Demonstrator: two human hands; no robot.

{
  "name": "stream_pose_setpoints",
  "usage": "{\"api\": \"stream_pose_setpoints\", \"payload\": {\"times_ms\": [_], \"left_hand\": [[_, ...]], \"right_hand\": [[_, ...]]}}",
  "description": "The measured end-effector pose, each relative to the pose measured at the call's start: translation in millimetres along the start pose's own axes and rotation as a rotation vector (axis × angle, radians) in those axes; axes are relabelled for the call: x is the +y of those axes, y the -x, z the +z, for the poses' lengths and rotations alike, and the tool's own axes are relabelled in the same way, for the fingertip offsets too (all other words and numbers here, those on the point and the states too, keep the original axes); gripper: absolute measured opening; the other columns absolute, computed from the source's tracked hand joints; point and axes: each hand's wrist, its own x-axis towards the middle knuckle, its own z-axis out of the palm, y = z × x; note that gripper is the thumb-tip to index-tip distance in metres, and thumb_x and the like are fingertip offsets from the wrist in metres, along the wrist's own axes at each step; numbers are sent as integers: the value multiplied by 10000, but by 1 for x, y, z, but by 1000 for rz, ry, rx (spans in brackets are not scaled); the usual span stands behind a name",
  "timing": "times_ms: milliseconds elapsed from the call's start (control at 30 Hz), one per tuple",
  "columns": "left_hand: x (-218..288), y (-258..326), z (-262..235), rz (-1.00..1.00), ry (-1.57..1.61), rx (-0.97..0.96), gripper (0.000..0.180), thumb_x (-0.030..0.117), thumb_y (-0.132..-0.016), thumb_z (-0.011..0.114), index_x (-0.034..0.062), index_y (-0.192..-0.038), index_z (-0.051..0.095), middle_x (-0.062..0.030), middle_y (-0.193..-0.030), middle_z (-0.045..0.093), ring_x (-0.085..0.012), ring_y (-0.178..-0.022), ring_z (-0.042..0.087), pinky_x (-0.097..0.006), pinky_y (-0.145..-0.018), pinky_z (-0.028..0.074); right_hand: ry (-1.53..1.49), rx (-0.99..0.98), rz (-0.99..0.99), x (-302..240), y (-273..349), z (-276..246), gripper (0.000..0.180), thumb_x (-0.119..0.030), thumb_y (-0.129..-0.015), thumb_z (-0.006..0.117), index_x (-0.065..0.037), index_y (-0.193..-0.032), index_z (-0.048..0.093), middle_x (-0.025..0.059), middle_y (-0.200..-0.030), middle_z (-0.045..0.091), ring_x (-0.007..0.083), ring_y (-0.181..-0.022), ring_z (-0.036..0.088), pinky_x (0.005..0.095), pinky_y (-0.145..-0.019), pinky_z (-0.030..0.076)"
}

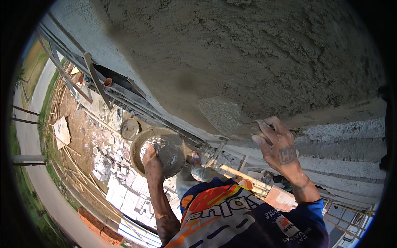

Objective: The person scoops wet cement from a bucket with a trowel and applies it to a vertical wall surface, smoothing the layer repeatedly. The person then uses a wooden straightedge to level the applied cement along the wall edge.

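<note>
closest to my view was the shirt point(240, 215), and past it both hands reached forward. the right hand point(278, 145) was clamped on the trowel point(220, 115), fingers curled round the handle end; i judged it was held that way so the broad blade could lie nearly flat along the wall. the trowel was just left of that hand, in front of the damp grey coat; i couldn't tell whether its edge touched.

the left hand point(151, 159) was over the near side of the bucket point(180, 145), thumb and fingers partly lost in glare, so i couldn't tell how firm that grip was, or whether it was closed at all. i took it to be steadying the bucket, placed close by so the mortar point(167, 151) inside was within reach.

beyond the hands, the wall point(264, 53) filled the top of my view, rough at upper right and smoother toward the left. past the bucket i saw a foot point(196, 157), probably set there for balance. farther off lay pale blocks point(120, 157) in a loose heap, a board point(62, 132), and, beyond, the road point(43, 186).
</note>
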Motion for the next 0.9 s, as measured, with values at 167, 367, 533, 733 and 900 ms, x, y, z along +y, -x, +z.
{"api": "stream_pose_setpoints", "payload": {"times_ms": [167, 367, 533, 733, 900], "left_hand": [[7, 14, 3, -145, 313, -102, 530, 495, -1102, 414, 118, -740, 502, 50, -618, 365, -73, -542, 342, -276, -504, 292], [24, 26, 34, -153, 212, -192, 620, 677, -1051, 347, 152, -735, 439, 78, -630, 314, -62, -535, 293, -248, -489, 255], [40, 25, 44, -97, 51, -215, 721, 622, -1081, 327, -4, -846, 597, -23, -679, 463, -155, -654, 432, -325, -633, 371], [47, 15, 20, -217, 464, -213, 557, 586, -1087, 369, 137, -785, 499, 80, -669, 360, -40, -534, 298, -224, -469, 250], [41, 14, 28, -249, 355, -140, 563, 660, -1047, 406, 181, -754, 455, 97, -604, 296, -58, -493, 255, -252, -467, 205]], "right_hand": [[310, -284, -387, -25, -13, 158, 437, -105, -754, 726, 2, -1177, 707, 184, -1118, 613, 362, -1138, 605, 483, -899, 536], [422, -546, -458, -18, -35, 293, 268, -130, -818, 666, -1, -1041, 741, 201, -1106, 634, 337, -1189, 586, 461, -1052, 455], [88, -524, -234, 30, -16, 258, 612, -126, -742, 763, -69, -1330, 604, 177, -1331, 559, 403, -1294, 528, 504, -1139, 396], [-65, -470, -100, 12, 4, 126, 431, -193, -966, 631, -32, -1365, 600, 205, -1311, 577, 387, -1253, 559, 514, -1088, 451], [-368, -629, 42, 16, 2, 31, 458, -266, -997, 639, 22, -1351, 610, 214, -1287, 613, 332, -1216, 604, 470, -1021, 495]]}}
